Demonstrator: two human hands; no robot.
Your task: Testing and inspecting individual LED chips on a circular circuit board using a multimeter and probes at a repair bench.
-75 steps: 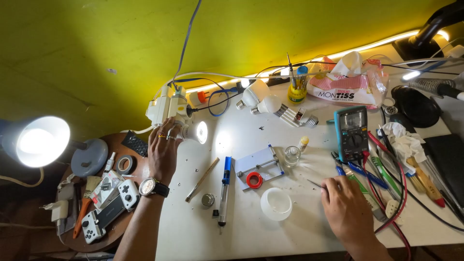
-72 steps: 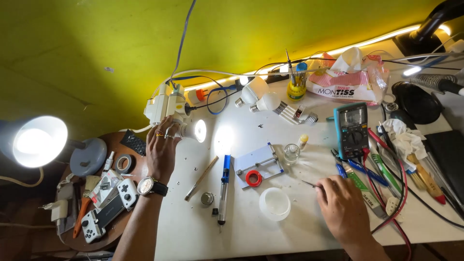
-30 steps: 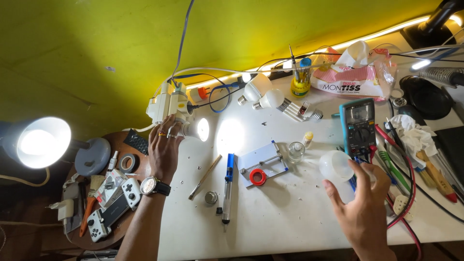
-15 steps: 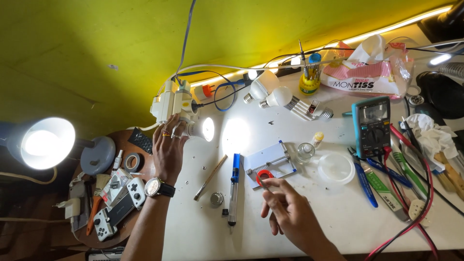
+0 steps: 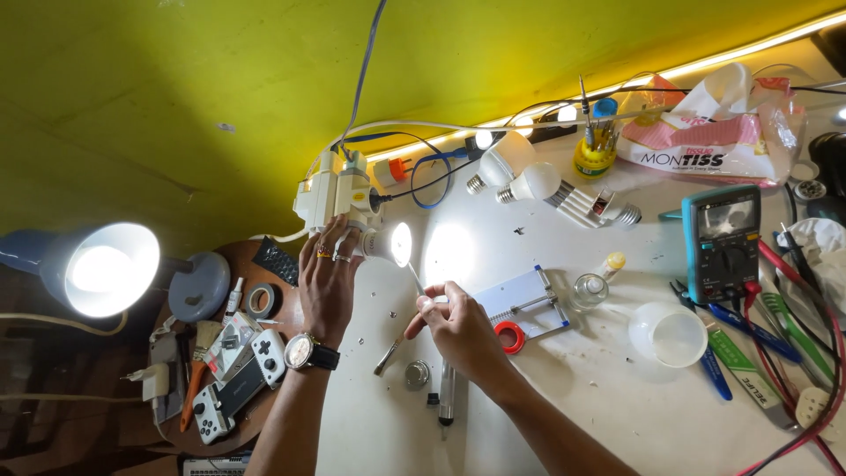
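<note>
On a cluttered white workbench (image 5: 546, 388), a bare lit lamp head (image 5: 390, 243) glows from its socket beside the white power adapter (image 5: 333, 194), its dome cover (image 5: 667, 334) lying apart to the right. The left hand (image 5: 328, 280) wraps around the socket, steadying it. The right hand (image 5: 458, 326) pinches thin tweezers (image 5: 414, 280) pointed at the lamp; refitting the cover appears to remain.

Two hands work over the worktop: the left hand (image 5: 328, 280) and the right hand (image 5: 456, 328). Three white bulbs: one lit bulb (image 5: 388, 243) at the left hand and two unlit bulbs (image 5: 515, 172) near the far edge. One lit desk lamp (image 5: 110, 269) past the left edge. One multimeter (image 5: 721, 240), one white dome cover (image 5: 667, 334), one small glass bottle (image 5: 588, 290), one wristwatch (image 5: 308, 352), one tape roll (image 5: 260, 301).
</note>
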